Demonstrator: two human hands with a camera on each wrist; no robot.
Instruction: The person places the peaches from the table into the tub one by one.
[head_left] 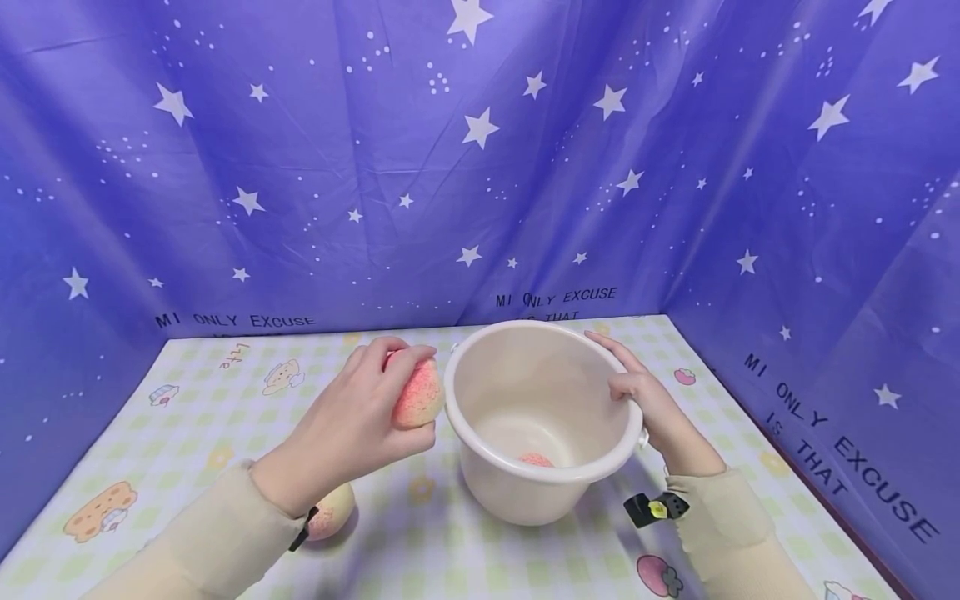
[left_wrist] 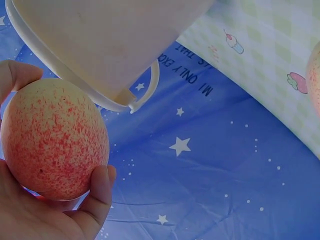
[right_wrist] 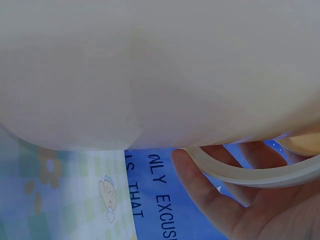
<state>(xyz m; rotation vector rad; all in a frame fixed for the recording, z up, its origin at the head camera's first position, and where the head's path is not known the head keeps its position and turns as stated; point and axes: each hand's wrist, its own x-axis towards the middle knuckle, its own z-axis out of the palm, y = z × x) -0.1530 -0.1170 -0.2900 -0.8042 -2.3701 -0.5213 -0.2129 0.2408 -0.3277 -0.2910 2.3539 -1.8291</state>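
A pink-speckled peach (head_left: 420,395) is held in my left hand (head_left: 352,408), just beside the left rim of a white bucket (head_left: 517,492). In the left wrist view the fingers and thumb curl around the peach (left_wrist: 56,140), near the bucket's outer wall (left_wrist: 110,45). My right hand (head_left: 660,408) grips the bucket's right rim, with the thumb inside. In the right wrist view the bucket wall (right_wrist: 150,75) fills the upper part, and the right hand (right_wrist: 270,210) is around the handle side. Inside the bucket lies another peach (head_left: 536,459), mostly hidden by the front rim.
Another peach (head_left: 333,512) rests on the checked tablecloth (head_left: 405,550), partly hidden behind my left wrist. Purple-blue curtains (head_left: 420,167) with white stars stand behind the table and along both sides.
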